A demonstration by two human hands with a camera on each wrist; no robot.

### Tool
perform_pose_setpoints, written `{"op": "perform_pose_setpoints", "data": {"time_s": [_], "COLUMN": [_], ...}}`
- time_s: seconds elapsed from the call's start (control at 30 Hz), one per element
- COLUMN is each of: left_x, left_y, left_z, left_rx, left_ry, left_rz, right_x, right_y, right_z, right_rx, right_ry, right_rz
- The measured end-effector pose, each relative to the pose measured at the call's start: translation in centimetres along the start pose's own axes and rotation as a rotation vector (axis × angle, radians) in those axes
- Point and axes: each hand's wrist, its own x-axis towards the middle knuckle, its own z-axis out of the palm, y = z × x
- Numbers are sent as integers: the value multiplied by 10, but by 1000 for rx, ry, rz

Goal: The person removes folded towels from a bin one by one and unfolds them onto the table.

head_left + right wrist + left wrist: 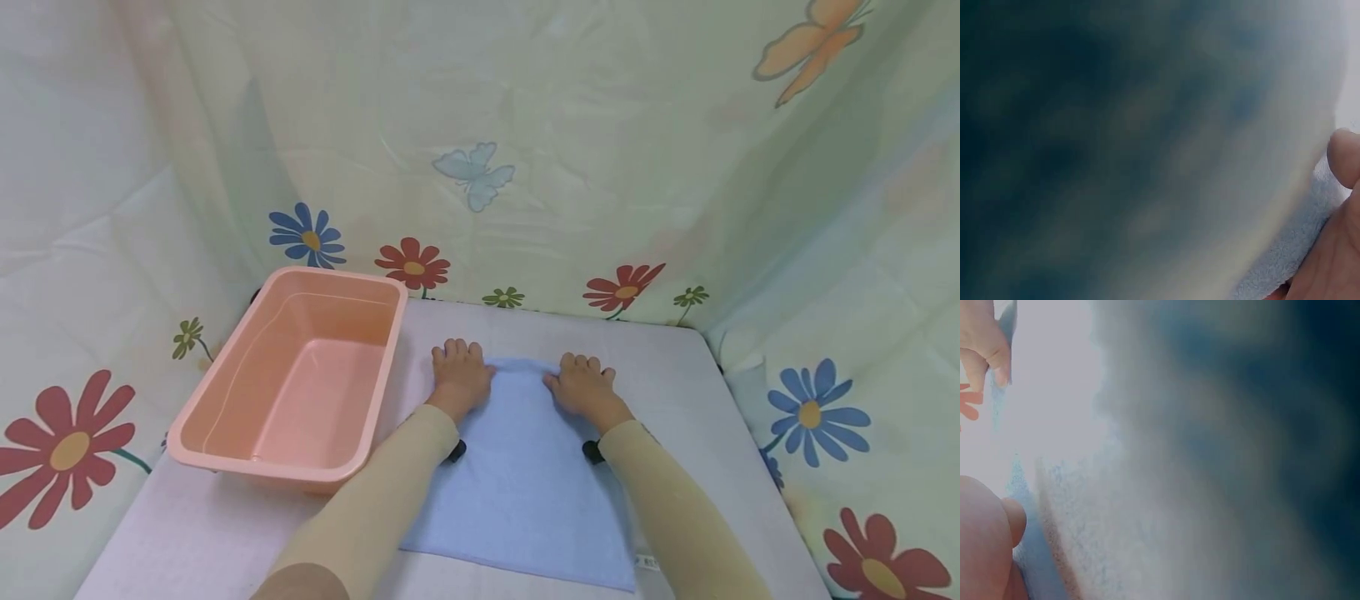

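A light blue towel (525,475) lies spread on the table, its near edge wider in view than its far edge. At the towel's far left corner, my left hand (459,379) grips the cloth, thumb toward the middle. My right hand (587,390) holds the far right corner in the same way. In the left wrist view, blurred towel cloth (1085,537) fills much of the picture beside the left thumb (1015,520). Fuzzy towel cloth (1291,250) shows beside the right hand (1329,262) in the right wrist view. Fingertips under the cloth are hidden.
A pink plastic basin (386,392) stands on the left of the white table (675,400), close to the left forearm. Flower-patterned curtains (600,167) enclose the back and both sides. A small white label (647,562) sticks out near the towel's near right corner.
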Motion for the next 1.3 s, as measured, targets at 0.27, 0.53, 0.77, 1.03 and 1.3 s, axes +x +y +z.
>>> {"op": "perform_pose_setpoints", "data": {"time_s": [0.27,0.53,0.77,1.03,1.3], "left_x": [4,3,1,-19,-47], "left_y": [-4,-7,-1,16,31], "left_z": [-4,-4,-5,-13,-12], "left_rx": [47,51,78,0,-39], "left_ry": [-47,-21,-86,-91,-74], "left_rz": [-78,-73,-85,-69,136], "right_x": [7,12,16,7,-21], "right_y": [-11,-15,-7,-9,-16], "right_z": [-3,-3,-5,-13,-5], "right_rx": [12,-1,-29,-23,-18], "right_ry": [-38,-51,-58,-30,-69], "right_rz": [6,40,53,20,-186]}}
